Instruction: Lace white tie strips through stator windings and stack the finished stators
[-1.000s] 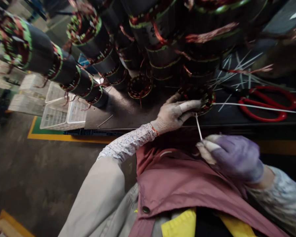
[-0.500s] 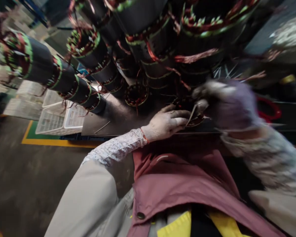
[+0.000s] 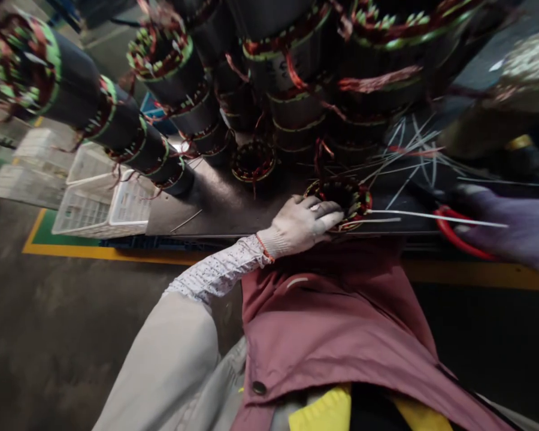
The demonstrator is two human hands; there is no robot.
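My left hand (image 3: 302, 226), in a pale knitted glove with darkened fingertips, holds the near left rim of a small wound motor stator (image 3: 362, 200) at the bench edge. Its fingers curl over the winding; the thumb is hidden. From the stator's near side, two ends of white tie cord (image 3: 438, 216) stretch right. Far to the right, my right hand (image 3: 512, 224), in a purple-and-white glove, is on the red handles of scissors (image 3: 447, 224). Motion blurs its fingers, and the dark blades are hard to make out.
Stacked stators (image 3: 296, 114) with copper leads stand behind. Another small stator (image 3: 253, 160) sits on the metal bench (image 3: 220, 206). Loose white cords (image 3: 413, 149) lie at right rear. White plastic crates (image 3: 90, 206) stand beyond the left edge.
My right hand has left the stator and moved right to the scissors, which have shifted toward me. The cord ends now lie stretched out. My left hand stays on the stator.
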